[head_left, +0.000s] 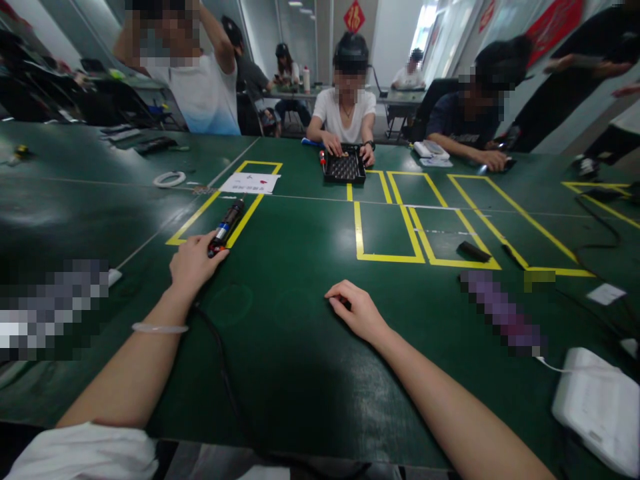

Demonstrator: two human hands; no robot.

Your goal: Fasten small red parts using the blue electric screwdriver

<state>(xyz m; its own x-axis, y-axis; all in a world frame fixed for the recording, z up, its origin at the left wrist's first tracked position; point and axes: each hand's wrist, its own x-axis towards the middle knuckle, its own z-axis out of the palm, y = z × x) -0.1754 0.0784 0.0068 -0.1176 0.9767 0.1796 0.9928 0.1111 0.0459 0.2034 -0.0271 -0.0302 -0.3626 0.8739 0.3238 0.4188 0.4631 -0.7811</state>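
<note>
A person sits at a wide green table (300,373) marked with yellow tape rectangles (390,227). Their left hand (193,263) reaches forward with the fingers curled loosely over the near end of a cylindrical electric screwdriver (226,227), which lies flat on the table and points away from the hand across a tape line. A black cable (220,360) runs from under that hand back toward the person's body. A pale bangle (160,328) circles the left wrist.

The right hand (355,310) rests on the bare table, well apart from the tool, fingers bent inward and holding nothing.

The screwdriver looks rigid and smooth, probably moderately heavy for its size, and likely to roll. The dark barrel just ahead of the left fingertips looks the surest grip, with the trailing cable likely to tug.

Beyond the left hand lie a white paper sheet (249,183) and a coiled white ring (169,179). Across the table, another person touches a black tray (344,168).
</note>
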